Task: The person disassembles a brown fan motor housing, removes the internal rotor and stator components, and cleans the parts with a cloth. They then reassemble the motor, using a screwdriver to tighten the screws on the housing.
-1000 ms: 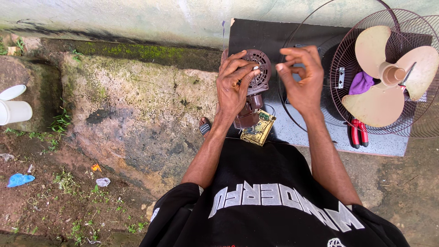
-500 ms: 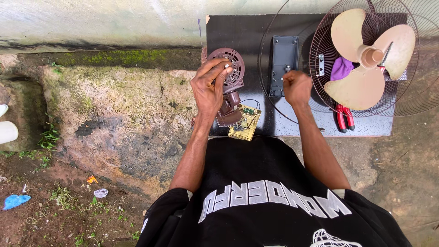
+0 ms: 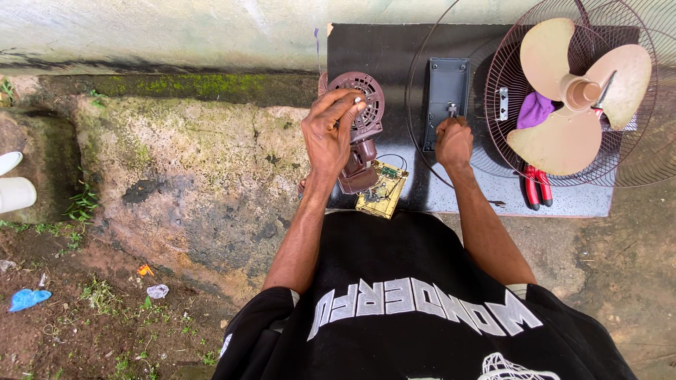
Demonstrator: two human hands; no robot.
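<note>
My left hand [image 3: 329,130] grips a brown fan motor housing [image 3: 364,112] that stands on a dark board [image 3: 394,49]. Thin wires run from the motor to a small yellow circuit board [image 3: 382,190] at the board's near edge. My right hand [image 3: 454,141] is closed with its fingertips down on a dark grey rectangular cover [image 3: 446,91] that lies flat on the board, next to a small metal part on that cover. Whether it pinches something small, I cannot tell.
A wire fan guard [image 3: 570,91] with a cream three-blade propeller [image 3: 577,98] and a purple cloth [image 3: 534,110] lies at the right. Red-handled pliers [image 3: 538,186] rest near it. Mossy concrete [image 3: 183,169] and dirt lie to the left, with a white container [image 3: 14,190] at the edge.
My right hand has left the motor and moved right and down onto the grey cover. My left hand keeps its hold on the motor housing.
</note>
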